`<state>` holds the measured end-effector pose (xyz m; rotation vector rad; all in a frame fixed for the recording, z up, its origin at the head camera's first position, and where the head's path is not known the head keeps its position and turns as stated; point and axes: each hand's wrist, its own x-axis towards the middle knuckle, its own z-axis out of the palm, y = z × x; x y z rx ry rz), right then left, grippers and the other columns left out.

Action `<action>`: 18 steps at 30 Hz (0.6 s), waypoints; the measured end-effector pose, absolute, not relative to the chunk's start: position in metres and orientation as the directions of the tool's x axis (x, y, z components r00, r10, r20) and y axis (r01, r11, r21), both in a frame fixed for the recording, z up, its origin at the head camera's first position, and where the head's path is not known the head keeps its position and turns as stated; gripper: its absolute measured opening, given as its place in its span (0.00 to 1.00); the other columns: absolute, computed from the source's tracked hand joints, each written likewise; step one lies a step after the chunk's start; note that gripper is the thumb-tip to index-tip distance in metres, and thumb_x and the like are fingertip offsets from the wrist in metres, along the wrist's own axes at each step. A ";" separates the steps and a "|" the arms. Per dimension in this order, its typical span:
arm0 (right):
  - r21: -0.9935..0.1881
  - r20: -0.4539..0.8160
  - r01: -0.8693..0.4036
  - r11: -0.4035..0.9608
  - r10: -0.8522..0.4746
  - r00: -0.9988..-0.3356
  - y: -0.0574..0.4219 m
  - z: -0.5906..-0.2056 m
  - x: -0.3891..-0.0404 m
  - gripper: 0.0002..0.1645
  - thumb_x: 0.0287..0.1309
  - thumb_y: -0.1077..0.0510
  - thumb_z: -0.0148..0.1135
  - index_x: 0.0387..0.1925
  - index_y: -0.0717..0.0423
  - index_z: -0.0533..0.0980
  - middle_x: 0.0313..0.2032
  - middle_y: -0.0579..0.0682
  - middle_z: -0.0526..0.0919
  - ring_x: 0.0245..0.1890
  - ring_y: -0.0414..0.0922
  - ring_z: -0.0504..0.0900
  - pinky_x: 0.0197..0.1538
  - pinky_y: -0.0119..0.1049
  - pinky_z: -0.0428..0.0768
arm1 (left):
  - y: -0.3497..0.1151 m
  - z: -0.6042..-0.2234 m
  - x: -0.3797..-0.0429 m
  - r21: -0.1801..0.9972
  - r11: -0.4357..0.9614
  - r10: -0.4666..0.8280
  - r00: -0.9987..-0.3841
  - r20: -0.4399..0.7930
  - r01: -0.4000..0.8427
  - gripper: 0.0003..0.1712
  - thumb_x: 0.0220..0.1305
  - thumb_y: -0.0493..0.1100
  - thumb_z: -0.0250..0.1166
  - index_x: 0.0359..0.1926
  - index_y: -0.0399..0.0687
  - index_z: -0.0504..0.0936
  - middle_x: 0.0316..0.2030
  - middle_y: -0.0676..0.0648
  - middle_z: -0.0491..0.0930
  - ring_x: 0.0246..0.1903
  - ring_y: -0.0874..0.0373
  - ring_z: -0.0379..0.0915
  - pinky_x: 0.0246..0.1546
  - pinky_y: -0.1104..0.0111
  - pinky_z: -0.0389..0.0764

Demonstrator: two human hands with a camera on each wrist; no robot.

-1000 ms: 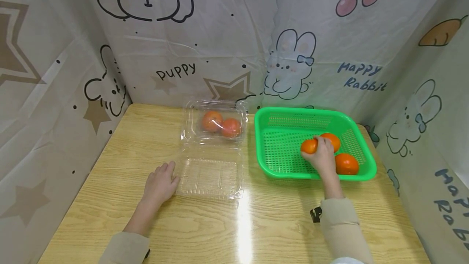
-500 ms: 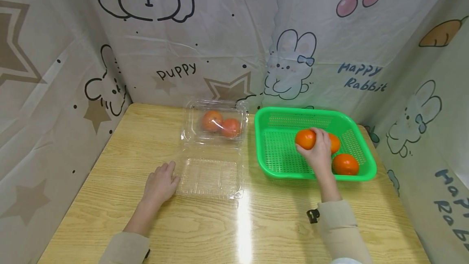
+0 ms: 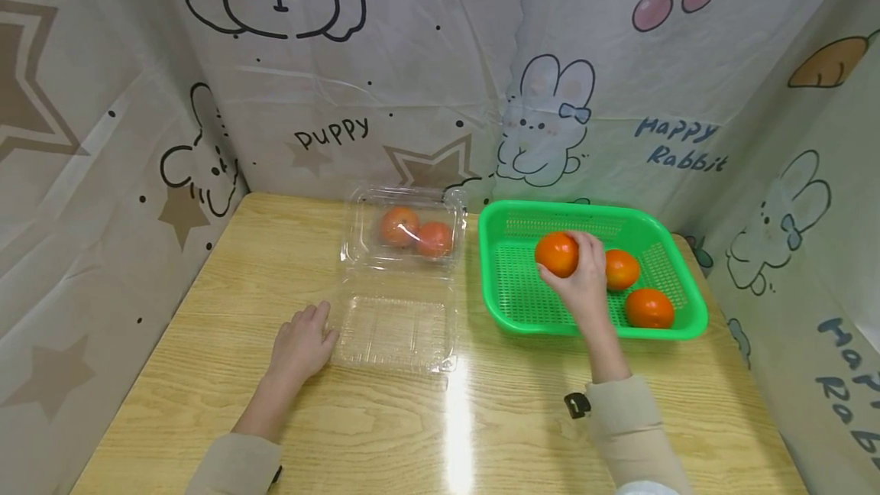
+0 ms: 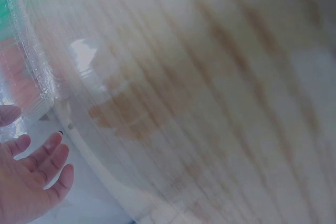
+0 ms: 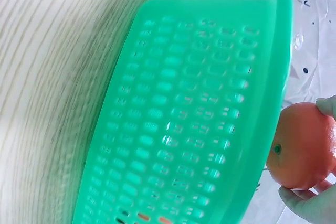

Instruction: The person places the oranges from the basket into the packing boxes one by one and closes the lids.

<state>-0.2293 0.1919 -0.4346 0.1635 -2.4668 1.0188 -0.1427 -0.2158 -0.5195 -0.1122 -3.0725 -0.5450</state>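
My right hand grips an orange between thumb and fingers, above the green basket. In the right wrist view this orange shows its small green stem spot, just past the basket's rim. Two more oranges lie in the basket, one orange beside my hand and another orange nearer the front right corner. To the left, my left hand rests on the table at the left edge of an opened clear plastic clamshell box, fingers loosely bent. The left wrist view shows that hand holding nothing.
Two oranges sit in the far half of the clamshell box, seen through clear plastic. The basket stands close to the box's right side. A printed cloth hangs behind and along both sides of the wooden table.
My right hand has lifted the orange from among the others in the basket and carried it up and left. The left hand and the clamshell box have stayed put.
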 end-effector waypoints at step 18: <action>-0.646 0.485 -0.383 0.660 -0.033 -0.874 0.153 -0.430 -0.226 0.37 0.36 0.60 0.72 0.52 0.61 0.68 0.54 0.59 0.66 0.52 0.57 0.67 0.48 0.56 0.72 | -0.215 -0.518 -0.143 0.308 0.948 0.074 -0.996 0.043 0.083 0.22 0.60 0.46 0.54 0.52 0.37 0.66 0.37 0.39 0.72 0.35 0.45 0.68 0.34 0.53 0.70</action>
